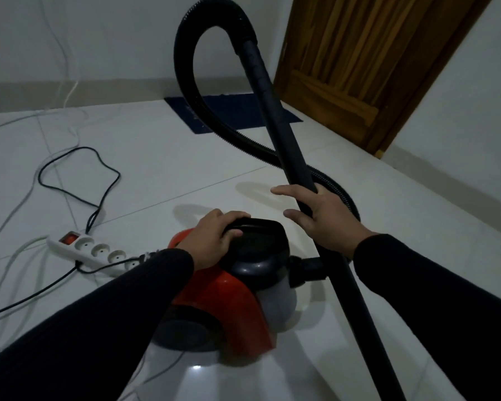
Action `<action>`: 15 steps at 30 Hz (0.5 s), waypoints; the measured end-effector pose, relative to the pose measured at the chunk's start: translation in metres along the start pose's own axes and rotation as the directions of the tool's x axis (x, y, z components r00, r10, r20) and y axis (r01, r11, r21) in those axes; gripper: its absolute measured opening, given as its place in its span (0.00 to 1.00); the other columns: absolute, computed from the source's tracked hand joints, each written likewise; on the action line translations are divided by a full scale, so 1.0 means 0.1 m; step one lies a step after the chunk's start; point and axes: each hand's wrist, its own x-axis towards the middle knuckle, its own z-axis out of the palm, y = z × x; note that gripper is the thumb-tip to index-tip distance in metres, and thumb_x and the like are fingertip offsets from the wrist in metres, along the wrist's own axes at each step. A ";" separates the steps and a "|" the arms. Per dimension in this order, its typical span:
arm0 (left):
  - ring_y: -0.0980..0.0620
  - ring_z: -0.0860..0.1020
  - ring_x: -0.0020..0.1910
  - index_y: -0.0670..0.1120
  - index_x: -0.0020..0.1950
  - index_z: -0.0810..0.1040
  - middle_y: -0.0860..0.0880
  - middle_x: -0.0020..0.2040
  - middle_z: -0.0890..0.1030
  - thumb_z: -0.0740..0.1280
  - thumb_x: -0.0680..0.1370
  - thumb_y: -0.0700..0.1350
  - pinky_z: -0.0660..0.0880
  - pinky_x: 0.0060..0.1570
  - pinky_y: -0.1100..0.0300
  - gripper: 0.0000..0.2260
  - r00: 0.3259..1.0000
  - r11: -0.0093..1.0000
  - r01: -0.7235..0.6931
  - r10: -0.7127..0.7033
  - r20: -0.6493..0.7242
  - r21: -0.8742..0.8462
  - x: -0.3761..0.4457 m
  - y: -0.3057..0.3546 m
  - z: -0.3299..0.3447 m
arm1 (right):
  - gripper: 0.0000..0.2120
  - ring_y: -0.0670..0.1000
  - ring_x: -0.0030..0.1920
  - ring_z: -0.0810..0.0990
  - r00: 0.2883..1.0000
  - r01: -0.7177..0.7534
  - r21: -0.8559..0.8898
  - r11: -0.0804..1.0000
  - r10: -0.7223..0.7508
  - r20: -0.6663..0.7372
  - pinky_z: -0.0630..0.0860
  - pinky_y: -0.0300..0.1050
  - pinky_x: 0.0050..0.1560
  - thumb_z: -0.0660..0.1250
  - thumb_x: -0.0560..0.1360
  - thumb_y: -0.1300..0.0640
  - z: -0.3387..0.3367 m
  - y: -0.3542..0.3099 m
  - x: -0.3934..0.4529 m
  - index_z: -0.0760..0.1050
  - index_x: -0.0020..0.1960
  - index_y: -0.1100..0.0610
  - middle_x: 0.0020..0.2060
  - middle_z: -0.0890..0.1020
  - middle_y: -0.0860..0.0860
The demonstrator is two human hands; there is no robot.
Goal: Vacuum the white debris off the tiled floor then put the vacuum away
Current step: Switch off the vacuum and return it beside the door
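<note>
The red and black canister vacuum (232,296) stands on the white tiled floor (168,175) just in front of me. My left hand (211,238) is closed over its black top handle (258,230). The black wand (278,120) slants up across the middle. My right hand (321,215) holds it loosely at mid length, with the thumb and a finger stretched out to the left. The ribbed black hose (191,91) loops high from the wand's top down to the vacuum's front port (307,269). The wand's lower end runs out of view at the bottom right.
A white power strip (96,250) with a red switch lies left of the vacuum, and black and white cords (78,175) trail across the floor. A dark blue mat (235,111) lies by the far wall. A wooden door (368,68) stands at the right.
</note>
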 end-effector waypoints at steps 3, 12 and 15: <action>0.53 0.68 0.48 0.54 0.68 0.71 0.49 0.45 0.69 0.61 0.80 0.44 0.61 0.51 0.64 0.17 1.000 1.000 -0.004 0.004 0.002 0.027 0.22 0.11 -0.12 | 0.28 0.53 0.57 0.76 0.997 0.038 0.048 0.998 -0.034 -0.066 0.70 0.38 0.55 0.62 0.80 0.52 -0.18 0.06 0.18 0.54 0.74 0.36 0.58 0.77 0.55; 0.64 0.66 0.39 0.57 0.72 0.65 0.50 0.44 0.67 0.61 0.80 0.44 0.61 0.45 0.82 0.21 0.998 0.998 0.035 -0.033 -0.055 0.043 0.87 0.92 -0.96 | 0.33 0.54 0.58 0.77 0.999 0.037 0.200 0.979 -0.035 -0.013 0.73 0.48 0.61 0.59 0.81 0.51 -1.10 -0.06 0.84 0.39 0.73 0.31 0.61 0.77 0.60; 0.64 0.66 0.39 0.56 0.72 0.64 0.48 0.45 0.68 0.61 0.80 0.43 0.62 0.44 0.82 0.21 0.993 0.996 0.078 -0.074 -0.093 0.032 1.11 1.29 -1.35 | 0.33 0.52 0.60 0.75 0.998 0.051 0.240 0.969 -0.058 0.019 0.71 0.46 0.63 0.58 0.81 0.51 -1.65 -0.24 1.16 0.40 0.73 0.32 0.64 0.75 0.56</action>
